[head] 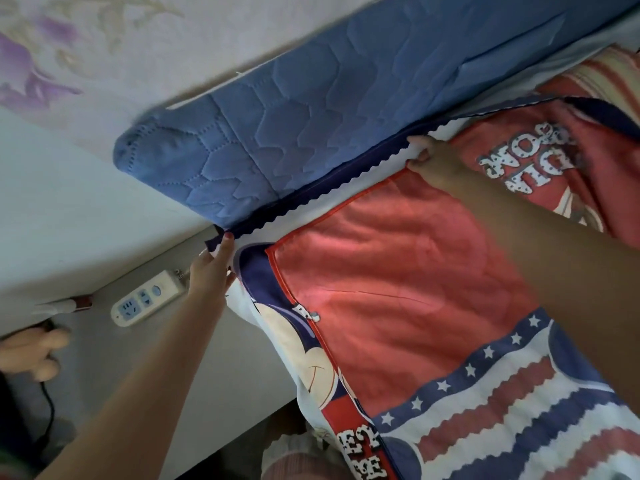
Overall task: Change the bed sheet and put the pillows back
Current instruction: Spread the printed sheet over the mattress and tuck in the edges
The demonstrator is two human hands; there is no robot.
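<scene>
Sheet (398, 271), judged soft and light, is draping limply; I am pinching its corner with my left hand (211, 268), my right hand (433, 161) gripping its edge beside the headboard (311, 133).

Printed sheet (398, 289) over bed (346, 116)

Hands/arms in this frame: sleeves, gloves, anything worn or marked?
Both arms are bare as far as the frame shows, with no sleeves in view. The left hand has no glove and red-painted nails. The right hand also has no glove. No watch, ring or bracelet is visible.
</scene>
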